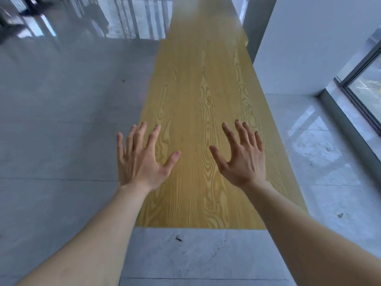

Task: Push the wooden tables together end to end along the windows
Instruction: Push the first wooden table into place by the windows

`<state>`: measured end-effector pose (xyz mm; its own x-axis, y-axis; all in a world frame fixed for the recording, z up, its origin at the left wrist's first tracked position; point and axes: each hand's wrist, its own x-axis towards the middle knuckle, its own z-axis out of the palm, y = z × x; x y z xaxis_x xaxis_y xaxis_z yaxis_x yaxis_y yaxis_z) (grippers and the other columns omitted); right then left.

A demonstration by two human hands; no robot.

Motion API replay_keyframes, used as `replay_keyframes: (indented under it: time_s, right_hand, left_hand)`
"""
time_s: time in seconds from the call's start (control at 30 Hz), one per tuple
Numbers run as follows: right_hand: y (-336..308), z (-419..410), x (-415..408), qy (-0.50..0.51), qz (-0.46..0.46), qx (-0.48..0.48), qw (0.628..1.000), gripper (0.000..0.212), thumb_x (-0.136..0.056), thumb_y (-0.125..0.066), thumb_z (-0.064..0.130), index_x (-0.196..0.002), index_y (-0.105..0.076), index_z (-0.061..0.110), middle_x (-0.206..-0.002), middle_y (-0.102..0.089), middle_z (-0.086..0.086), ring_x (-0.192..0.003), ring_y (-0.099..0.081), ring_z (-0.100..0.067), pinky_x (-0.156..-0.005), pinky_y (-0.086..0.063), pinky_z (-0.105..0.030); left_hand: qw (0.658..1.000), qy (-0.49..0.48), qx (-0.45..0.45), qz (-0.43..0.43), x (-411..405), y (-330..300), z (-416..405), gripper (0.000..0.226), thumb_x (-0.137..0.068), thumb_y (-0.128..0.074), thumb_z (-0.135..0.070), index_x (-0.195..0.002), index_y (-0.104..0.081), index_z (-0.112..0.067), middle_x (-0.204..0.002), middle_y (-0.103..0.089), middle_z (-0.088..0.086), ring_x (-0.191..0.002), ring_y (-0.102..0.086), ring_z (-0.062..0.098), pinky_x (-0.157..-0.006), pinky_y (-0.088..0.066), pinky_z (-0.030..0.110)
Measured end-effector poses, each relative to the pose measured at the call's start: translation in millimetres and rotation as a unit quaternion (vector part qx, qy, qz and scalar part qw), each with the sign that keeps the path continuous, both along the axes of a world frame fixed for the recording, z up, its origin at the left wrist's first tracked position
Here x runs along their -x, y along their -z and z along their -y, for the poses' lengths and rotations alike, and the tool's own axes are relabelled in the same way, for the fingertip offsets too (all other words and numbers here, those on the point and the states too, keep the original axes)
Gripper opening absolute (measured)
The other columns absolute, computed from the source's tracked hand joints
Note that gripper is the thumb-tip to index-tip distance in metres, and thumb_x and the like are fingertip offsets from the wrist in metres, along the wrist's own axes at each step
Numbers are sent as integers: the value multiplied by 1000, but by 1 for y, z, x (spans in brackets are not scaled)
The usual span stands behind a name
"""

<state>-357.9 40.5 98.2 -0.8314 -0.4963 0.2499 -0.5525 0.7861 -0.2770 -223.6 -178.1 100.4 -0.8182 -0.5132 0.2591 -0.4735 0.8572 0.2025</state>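
Note:
A long wooden table [191,83] with yellow grain runs straight away from me, its near end at the bottom centre. No seam between separate tables can be made out along its length. My left hand [140,159] hovers over the table's near left edge, fingers spread, holding nothing. My right hand [241,157] is over the near right part of the top, fingers also spread and empty. Whether the palms touch the wood I cannot tell.
A white pillar [309,48] stands close to the table's right side. A window [369,87] with a dark frame lines the right wall. Grey tiled floor [61,120] surrounds the table. A railing [132,19] and dark blurred shapes stand at the far left.

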Motion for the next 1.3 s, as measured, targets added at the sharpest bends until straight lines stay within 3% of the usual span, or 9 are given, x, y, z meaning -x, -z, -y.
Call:
replay_keyframes:
  time_s: [0.2,0.47,0.73,1.0,1.3]
  right_hand:
    - [-143,132,11,-57,-63,49,995,83,-95,-25,81,-164,-25,35,-174,-20,-8,-161,-8,-26,-130,-5,-53]
    - [-298,364,-29,-113,-154,109,975,86,-92,-23,85,-165,-19,38,-175,-13,-6,-162,-4,-27,-129,-2,-58]
    - [-378,550,-35,-115,-178,91,973,91,-87,-16,91,-165,-1,45,-176,9,-1,-160,18,-26,-124,15,-61]
    - [-368,678,60,-77,-179,73,978,95,-84,-12,96,-163,4,47,-175,16,-1,-158,26,-26,-122,20,-62]
    - [-390,847,288,-42,-192,80,977,98,-78,-2,99,-162,10,50,-174,19,0,-157,29,-27,-120,24,-62]
  left_hand:
    - [992,-52,57,-99,-11,-148,123,92,-84,-32,-84,-158,-38,-30,-166,-33,10,-155,-24,32,-127,-4,58]
    - [967,-102,151,-178,-80,-312,347,94,-87,-20,-88,-161,-30,-32,-169,-28,8,-157,-21,30,-127,-3,57]
    - [954,-112,180,-214,-96,-392,535,94,-87,-20,-89,-159,-32,-30,-165,-32,8,-155,-24,33,-126,-10,60]
    - [953,-77,189,-223,13,-384,672,95,-86,-17,-90,-161,-29,-32,-169,-26,7,-157,-19,30,-127,-5,56]
    - [953,-42,198,-224,252,-408,844,94,-87,-17,-89,-163,-23,-34,-171,-23,5,-159,-14,27,-127,-2,58]
